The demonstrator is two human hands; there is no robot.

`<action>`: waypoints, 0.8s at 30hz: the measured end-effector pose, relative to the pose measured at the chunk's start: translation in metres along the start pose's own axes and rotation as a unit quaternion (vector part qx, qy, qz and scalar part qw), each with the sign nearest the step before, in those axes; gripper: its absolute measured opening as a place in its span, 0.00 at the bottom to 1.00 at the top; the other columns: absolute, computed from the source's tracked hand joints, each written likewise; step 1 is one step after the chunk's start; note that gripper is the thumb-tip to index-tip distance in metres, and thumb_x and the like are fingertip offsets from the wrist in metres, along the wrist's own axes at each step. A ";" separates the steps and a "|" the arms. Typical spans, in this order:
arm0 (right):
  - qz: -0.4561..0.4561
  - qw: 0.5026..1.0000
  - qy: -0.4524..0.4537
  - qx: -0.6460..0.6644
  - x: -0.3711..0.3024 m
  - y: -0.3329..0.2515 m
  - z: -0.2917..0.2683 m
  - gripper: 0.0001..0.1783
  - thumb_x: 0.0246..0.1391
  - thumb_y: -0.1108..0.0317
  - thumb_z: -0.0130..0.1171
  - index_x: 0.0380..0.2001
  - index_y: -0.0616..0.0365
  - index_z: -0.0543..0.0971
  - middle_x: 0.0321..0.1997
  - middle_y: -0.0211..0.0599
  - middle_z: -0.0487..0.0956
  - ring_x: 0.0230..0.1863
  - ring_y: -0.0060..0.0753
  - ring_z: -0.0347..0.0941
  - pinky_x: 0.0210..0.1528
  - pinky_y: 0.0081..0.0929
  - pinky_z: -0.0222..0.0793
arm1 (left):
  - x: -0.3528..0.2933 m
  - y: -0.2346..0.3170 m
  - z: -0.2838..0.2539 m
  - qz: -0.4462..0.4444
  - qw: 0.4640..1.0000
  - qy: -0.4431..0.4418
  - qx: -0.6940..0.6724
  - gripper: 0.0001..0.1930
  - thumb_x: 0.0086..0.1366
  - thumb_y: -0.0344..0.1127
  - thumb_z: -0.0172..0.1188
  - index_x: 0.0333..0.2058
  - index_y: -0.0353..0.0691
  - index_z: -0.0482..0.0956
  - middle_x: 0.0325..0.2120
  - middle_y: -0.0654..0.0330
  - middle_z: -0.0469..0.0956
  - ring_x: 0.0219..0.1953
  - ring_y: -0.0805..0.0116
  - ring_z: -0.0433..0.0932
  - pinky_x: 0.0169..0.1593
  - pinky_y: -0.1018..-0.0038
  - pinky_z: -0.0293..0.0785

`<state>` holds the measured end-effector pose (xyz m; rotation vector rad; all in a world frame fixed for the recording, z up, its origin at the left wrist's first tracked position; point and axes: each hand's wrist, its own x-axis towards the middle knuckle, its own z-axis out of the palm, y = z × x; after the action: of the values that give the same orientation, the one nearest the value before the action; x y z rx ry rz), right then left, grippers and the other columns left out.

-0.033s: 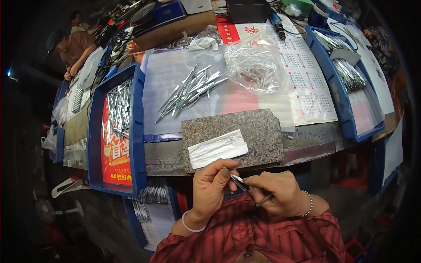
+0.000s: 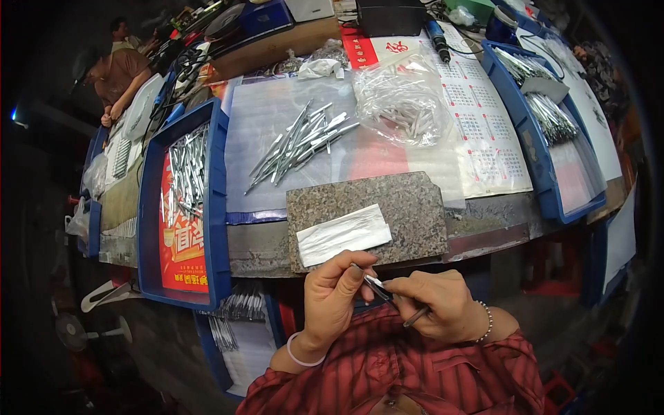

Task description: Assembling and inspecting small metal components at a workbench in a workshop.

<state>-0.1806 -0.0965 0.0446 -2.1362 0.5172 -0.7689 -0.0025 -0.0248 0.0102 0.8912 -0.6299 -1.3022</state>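
My left hand (image 2: pixel 332 294) is closed in a pinch on one end of a slim dark metal piece (image 2: pixel 377 289), just in front of the bench edge. My right hand (image 2: pixel 443 304) closes round a thin metal rod-like tool (image 2: pixel 416 317), its end jutting out below the fingers. Its thumb and forefinger meet the slim piece, beside a small white patch. Fingers hide much of both items, so their exact kind does not show. Beyond the hands, a folded white paper (image 2: pixel 344 236) lies on a speckled stone slab (image 2: pixel 418 207).
A pile of slender metal pieces (image 2: pixel 301 146) lies on plastic sheeting. Behind the slab sits a clear bag of white sticks (image 2: pixel 408 114). Blue trays flank the bench, left (image 2: pixel 220 152) and right (image 2: pixel 529 149), both holding metal pieces. A person (image 2: pixel 124 76) sits at far left.
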 end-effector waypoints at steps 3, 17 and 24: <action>-0.022 0.999 0.016 -0.019 -0.003 0.003 0.007 0.21 0.40 0.78 0.63 0.44 0.63 0.77 0.21 0.32 0.72 0.20 0.31 0.73 0.21 0.26 0.68 | -0.001 0.002 0.001 0.015 0.998 0.015 0.052 0.13 0.69 0.35 0.56 0.44 0.30 0.78 0.31 0.60 0.78 0.26 0.80 0.73 0.32 0.85 0.70; -0.073 0.990 0.021 -0.122 -0.012 0.016 0.026 0.21 0.39 0.76 0.64 0.42 0.62 0.80 0.19 0.29 0.67 0.15 0.26 0.68 0.16 0.24 0.64 | -0.002 -0.005 -0.011 -0.041 0.998 0.016 0.040 0.08 0.69 0.31 0.56 0.41 0.32 0.79 0.31 0.62 0.78 0.28 0.79 0.76 0.34 0.83 0.72; -0.103 0.991 -0.040 -0.076 0.011 0.021 0.004 0.14 0.42 0.74 0.65 0.36 0.60 0.81 0.18 0.28 0.67 0.15 0.27 0.68 0.14 0.26 0.64 | 0.009 0.029 -0.034 0.021 0.943 -0.121 0.308 0.06 0.59 0.20 0.61 0.36 0.32 0.81 0.29 0.56 0.80 0.30 0.69 0.79 0.35 0.78 0.75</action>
<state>-0.1720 -0.1139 0.0300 -2.3774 0.3252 -0.7739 0.0425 -0.0262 0.0159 1.2194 -1.2887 -1.1975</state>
